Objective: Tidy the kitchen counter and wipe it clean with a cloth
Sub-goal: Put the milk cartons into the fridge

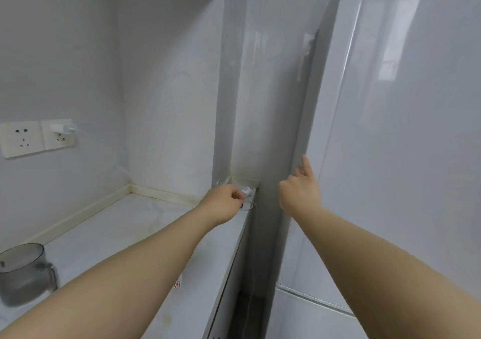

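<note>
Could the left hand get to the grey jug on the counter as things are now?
Probably yes, once freed. The left hand pinches a small white plug in the far corner; the grey jug stands nearer, beside that forearm, with bare counter between.

Hardly any writing to call here. One red mark (177,284) sits on the counter (145,224) near its front edge, right against the left forearm. It looks like a printed or stamped character, but it is blurred and partly covered, so it can't be read. The small white piece (246,192) pinched in the left hand (226,203) shows a tiny bluish spot, too small to make out.
</note>
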`<move>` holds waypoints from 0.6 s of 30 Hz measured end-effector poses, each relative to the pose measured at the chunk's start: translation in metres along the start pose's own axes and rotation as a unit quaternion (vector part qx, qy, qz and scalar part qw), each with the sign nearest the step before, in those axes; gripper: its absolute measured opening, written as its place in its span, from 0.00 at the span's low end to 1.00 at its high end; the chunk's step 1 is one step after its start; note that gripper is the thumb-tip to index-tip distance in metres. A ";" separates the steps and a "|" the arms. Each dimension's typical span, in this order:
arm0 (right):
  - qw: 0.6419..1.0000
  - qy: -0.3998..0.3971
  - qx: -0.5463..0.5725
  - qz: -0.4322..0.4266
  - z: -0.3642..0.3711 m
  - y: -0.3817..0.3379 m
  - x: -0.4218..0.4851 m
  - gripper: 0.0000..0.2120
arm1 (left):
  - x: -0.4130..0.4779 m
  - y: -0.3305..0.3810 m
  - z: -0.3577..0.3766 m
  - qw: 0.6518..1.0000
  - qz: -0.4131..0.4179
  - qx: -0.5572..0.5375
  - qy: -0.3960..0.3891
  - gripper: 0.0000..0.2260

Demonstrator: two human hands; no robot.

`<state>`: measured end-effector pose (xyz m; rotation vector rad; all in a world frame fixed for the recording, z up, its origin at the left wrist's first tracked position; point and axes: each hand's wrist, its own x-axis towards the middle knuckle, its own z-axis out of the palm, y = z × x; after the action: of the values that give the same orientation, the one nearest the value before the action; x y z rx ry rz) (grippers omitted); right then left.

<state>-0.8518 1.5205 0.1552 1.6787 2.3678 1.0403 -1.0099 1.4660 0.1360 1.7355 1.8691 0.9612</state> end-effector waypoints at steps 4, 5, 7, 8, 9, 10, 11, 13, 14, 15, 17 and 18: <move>0.990 -0.020 -0.137 0.024 0.009 0.002 0.004 0.11 | 0.010 0.023 0.013 0.998 -0.002 -0.068 -0.018 0.12; 0.989 -0.028 -0.143 0.005 0.012 0.001 0.007 0.12 | 0.009 0.024 0.015 0.997 -0.008 -0.073 -0.022 0.12; 0.989 -0.058 -0.126 -0.054 0.012 0.003 0.012 0.13 | 0.010 0.024 0.018 0.996 -0.028 -0.080 -0.024 0.13; 0.988 -0.062 -0.123 -0.063 0.008 0.003 0.012 0.14 | 0.009 0.022 0.019 0.995 -0.041 -0.085 -0.023 0.15; 0.989 -0.054 -0.124 -0.067 0.005 0.004 0.011 0.13 | 0.008 0.021 0.019 0.994 -0.049 -0.093 -0.020 0.16; 0.989 -0.049 -0.120 -0.067 0.005 0.004 0.010 0.12 | 0.008 0.019 0.018 0.992 -0.056 -0.109 -0.018 0.16; 0.991 -0.051 -0.110 -0.061 0.005 0.004 0.008 0.11 | 0.008 0.018 0.016 0.990 -0.062 -0.125 -0.015 0.16; 0.993 -0.050 -0.094 -0.055 0.004 0.002 0.000 0.08 | 0.007 0.016 0.011 0.987 -0.068 -0.146 -0.009 0.15; 0.994 -0.040 -0.088 -0.055 0.001 0.000 -0.006 0.08 | 0.007 0.015 0.008 0.986 -0.065 -0.150 -0.010 0.14; 0.994 -0.035 -0.081 -0.056 -0.002 -0.002 -0.012 0.07 | 0.006 0.015 0.005 0.986 -0.064 -0.151 -0.010 0.14; 0.996 -0.022 -0.056 -0.062 -0.007 -0.005 -0.027 0.07 | 0.002 0.017 0.002 0.986 -0.059 -0.154 -0.012 0.14; 0.997 -0.015 -0.050 -0.061 -0.010 -0.006 -0.035 0.07 | 0.000 0.018 0.002 0.986 -0.054 -0.155 -0.013 0.13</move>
<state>-0.8461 1.4843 0.1484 1.4850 2.3259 1.0839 -0.9963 1.4666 0.1473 1.4411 1.6744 1.1143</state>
